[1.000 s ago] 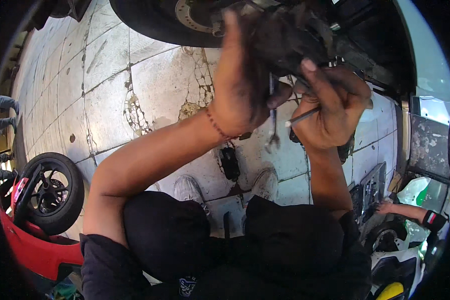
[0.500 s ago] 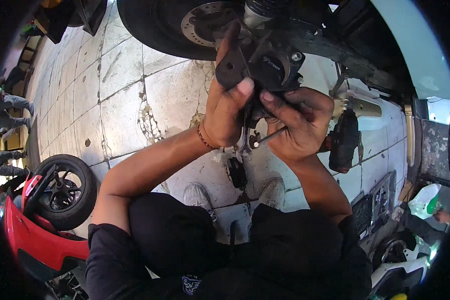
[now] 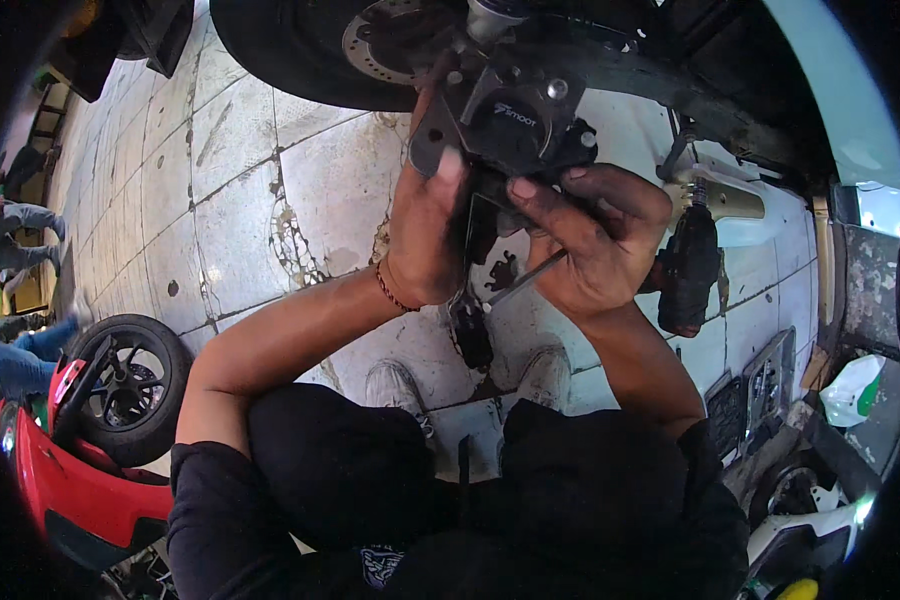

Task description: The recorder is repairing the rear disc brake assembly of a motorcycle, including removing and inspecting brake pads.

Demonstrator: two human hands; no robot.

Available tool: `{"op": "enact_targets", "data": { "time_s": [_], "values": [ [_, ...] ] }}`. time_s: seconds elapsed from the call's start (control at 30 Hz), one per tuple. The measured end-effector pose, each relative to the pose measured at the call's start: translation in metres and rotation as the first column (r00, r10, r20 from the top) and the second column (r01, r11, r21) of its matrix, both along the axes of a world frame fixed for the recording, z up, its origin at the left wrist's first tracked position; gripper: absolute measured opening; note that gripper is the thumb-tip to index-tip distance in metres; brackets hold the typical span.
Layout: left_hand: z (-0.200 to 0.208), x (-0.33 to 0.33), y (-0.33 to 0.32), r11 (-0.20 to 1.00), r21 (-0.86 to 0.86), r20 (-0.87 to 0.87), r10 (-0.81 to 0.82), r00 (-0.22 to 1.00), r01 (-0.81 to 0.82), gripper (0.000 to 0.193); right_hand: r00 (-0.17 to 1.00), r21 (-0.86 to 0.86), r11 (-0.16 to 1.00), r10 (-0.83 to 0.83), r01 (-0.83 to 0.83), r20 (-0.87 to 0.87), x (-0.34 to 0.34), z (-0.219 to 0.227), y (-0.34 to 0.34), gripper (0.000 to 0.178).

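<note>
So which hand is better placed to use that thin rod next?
Probably the right hand: it already holds the thin rod, with its thumb near the lower edge of the black part. The left hand seems busy gripping that part's left side.

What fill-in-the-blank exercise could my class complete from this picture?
1. The left hand grips a part coloured ____.
2. A thin rod juts from the ____ hand.
3. The bodywork beside the loose-looking wheel is mostly ____.
4. The floor is laid with pale ____.

Missing words: black; right; red; tiles.
</note>
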State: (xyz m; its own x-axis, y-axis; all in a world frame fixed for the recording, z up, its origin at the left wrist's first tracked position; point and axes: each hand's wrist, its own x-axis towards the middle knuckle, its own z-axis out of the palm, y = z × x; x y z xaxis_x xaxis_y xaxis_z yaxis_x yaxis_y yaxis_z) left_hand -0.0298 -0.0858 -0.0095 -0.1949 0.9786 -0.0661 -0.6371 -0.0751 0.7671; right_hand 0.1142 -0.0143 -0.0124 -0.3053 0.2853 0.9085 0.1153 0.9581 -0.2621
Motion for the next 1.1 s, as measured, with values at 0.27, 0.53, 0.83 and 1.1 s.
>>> {"op": "enact_targets", "data": {
  "time_s": [0.27, 0.53, 0.83, 1.1],
  "values": [
    [-0.161, 0.014, -0.034, 0.967, -0.222, -0.792, -0.104, 0.602, -0.124, 0.036, 0.999, -0.004, 0.999, -0.045, 0.045, 0.003, 0.001, 0.007, 0.001, 0.042],
    [-0.265, 0.066, -0.042, 0.93, -0.367, -0.856, -0.327, 0.4, -0.025, 0.025, 0.999, 0.013, 0.999, -0.051, 0.05, 0.018, -0.002, 0.007, -0.003, 0.044],
    [-0.255, 0.048, -0.061, 0.859, -0.486, -0.826, -0.511, 0.236, 0.161, 0.025, 1.0, -0.006, 1.0, -0.009, 0.009, -0.025, -0.012, 0.008, -0.006, 0.04],
    [-0.109, 0.004, -0.015, 0.991, 0.12, -0.52, 0.109, 0.847, -0.054, 0.079, 0.999, 0.01, 0.999, 0.033, -0.033, -0.018, 0.002, 0.007, 0.0, 0.043]
  ]
}}
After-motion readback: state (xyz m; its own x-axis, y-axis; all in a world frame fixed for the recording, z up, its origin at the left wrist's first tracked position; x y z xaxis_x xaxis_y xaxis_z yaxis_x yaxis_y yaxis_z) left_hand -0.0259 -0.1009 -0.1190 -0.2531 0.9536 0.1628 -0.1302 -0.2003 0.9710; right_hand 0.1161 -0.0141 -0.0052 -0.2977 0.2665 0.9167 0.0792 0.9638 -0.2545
